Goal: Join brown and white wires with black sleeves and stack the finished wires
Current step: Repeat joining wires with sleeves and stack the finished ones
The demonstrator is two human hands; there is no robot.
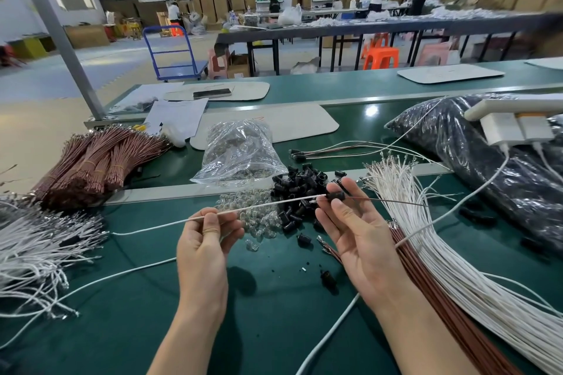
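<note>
Two bare hands work above the green table (274,298). The left hand (207,246) pinches a white wire (259,207) between thumb and forefinger, its other fingers loosely curled. From that pinch the wire slants up toward two o'clock and enters a black sleeve (335,195). Its free tail droops toward eight o'clock.

The right hand (359,231) holds that sleeve between thumb and fingertips, palm turned to the camera. A brown wire (396,201) leaves the sleeve's far end toward three o'clock. The joined piece is held in the air between the hands.

Just behind the hands, at twelve o'clock, sits a heap of loose sleeves (297,189), touching a scatter of small clear bulbs (259,219). Behind those lies a clear plastic bag (240,149).

At one o'clock a few finished wires (350,152) lie side by side, with sleeves on their left ends. At four o'clock a thick sheaf of white wires (457,256) fans across the table, with loose brown wires (426,280) along its near edge.

Bundles of brown wires (94,161) are stacked at ten o'clock. A tangle of white wires (36,246) is spread at nine o'clock.
</note>
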